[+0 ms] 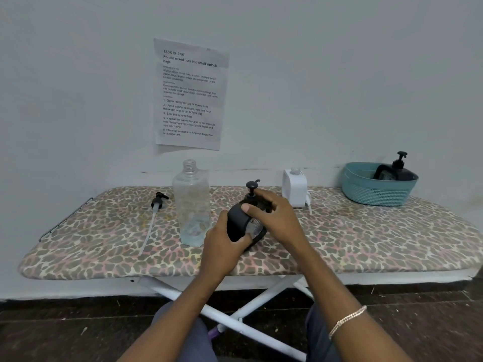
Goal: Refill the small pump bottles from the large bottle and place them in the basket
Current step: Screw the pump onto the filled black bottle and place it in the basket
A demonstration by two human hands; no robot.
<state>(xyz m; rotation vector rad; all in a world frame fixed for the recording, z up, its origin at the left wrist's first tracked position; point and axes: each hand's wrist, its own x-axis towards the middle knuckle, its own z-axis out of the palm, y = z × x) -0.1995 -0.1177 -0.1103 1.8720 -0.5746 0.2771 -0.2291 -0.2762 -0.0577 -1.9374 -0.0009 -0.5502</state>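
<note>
Left grip (225,242) clasps black pump bottle (236,222), tilted on surface (366,239); right grip (273,218) grasps its neck.

Printed sheet (190,95) on wall (339,74), leopard-print ironing board (366,236) w/ white legs (261,336)

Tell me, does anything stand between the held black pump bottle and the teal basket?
Partly. A white square bottle without its cap stands on the leopard-print board between the black pump bottle and the teal plastic basket, nearer the wall. Passing in front probably avoids it.
</note>
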